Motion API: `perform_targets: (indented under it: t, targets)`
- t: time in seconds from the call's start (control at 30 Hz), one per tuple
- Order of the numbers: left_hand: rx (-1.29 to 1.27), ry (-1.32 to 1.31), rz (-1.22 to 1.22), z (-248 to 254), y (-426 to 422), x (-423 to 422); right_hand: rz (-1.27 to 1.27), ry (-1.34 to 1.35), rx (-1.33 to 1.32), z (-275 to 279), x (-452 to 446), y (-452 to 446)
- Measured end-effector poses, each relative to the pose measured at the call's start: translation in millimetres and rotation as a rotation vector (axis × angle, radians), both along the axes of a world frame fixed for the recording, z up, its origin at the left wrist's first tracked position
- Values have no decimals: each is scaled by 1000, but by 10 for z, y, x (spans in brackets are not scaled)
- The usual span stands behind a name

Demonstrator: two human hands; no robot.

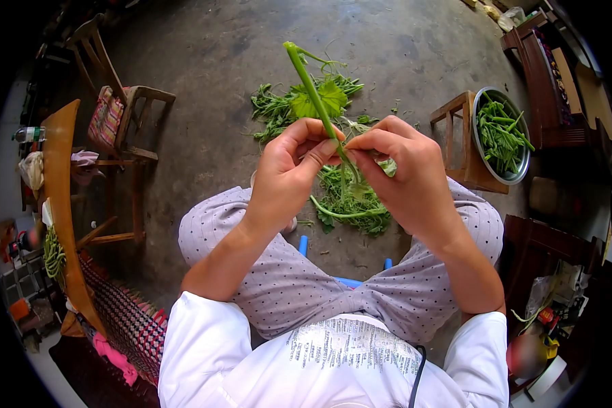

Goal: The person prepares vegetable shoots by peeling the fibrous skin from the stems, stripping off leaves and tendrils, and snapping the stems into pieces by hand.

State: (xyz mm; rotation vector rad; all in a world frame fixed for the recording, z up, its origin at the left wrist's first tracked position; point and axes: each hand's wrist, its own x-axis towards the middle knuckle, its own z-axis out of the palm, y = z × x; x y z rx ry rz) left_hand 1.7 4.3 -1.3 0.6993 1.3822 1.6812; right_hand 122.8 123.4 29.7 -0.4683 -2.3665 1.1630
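Note:
A long green vine stem (307,83) slants up and away from my hands, with a thin side shoot near its cut top end. My left hand (292,158) is closed around the stem partway down, thumb and fingers pressed on it. Just to the right, my right hand (404,166) pinches at the stem's side; whether a strip of skin or a tendril is between its fingertips is too small to tell. Beyond and below the hands lie a leafy heap of vine greens (272,112) and a pile of stringy green scraps (353,204) on the floor.
A metal basin (478,132) of cut green stems (502,139) rests on a wooden stool (459,136) at the right. At left stand a wooden chair (143,92) and a wooden table (60,156) with a bottle (30,134). Blue seat legs (303,245) show between my knees.

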Motion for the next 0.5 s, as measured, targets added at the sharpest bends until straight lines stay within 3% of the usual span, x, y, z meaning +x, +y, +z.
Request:
perform_targets:
  t: [0.5]
  targets:
    - [1, 49, 7, -23, 12, 4, 13, 9, 161, -14, 10, -13]
